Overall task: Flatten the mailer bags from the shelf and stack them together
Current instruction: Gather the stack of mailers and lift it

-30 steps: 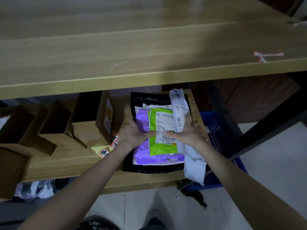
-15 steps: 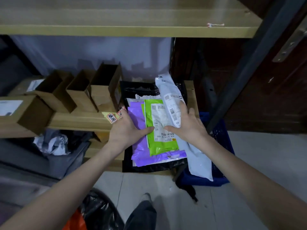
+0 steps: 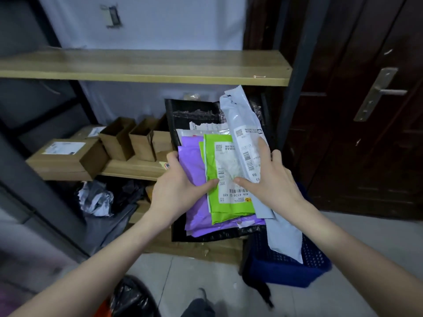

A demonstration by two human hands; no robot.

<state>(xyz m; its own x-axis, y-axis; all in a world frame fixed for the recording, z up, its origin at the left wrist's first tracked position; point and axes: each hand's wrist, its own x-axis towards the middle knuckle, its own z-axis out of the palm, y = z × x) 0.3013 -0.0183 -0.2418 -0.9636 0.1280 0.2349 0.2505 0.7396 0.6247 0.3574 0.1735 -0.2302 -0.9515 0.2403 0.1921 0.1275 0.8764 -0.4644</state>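
A stack of flat mailer bags is lifted off the lower shelf (image 3: 135,169), tilted toward me. A black bag (image 3: 194,113) lies at the bottom, then a white one, a purple bag (image 3: 194,165) and a green bag (image 3: 229,209) with a white label. A long grey-white bag (image 3: 242,124) lies along the right side and hangs down over the crate. My left hand (image 3: 178,186) grips the stack's left edge, thumb on the purple bag. My right hand (image 3: 270,177) holds the right side, fingers spread on the grey-white bag.
Several open cardboard boxes (image 3: 119,140) stand on the lower shelf to the left. An upper shelf board (image 3: 142,67) runs above. A blue plastic crate (image 3: 290,268) sits on the floor at the right, crumpled bags (image 3: 96,200) lie below left, and a dark door (image 3: 366,110) stands right.
The stack has come up off the lower shelf toward me, held in both hands. My view has pulled back and down, so the upper shelf now shows from the front.
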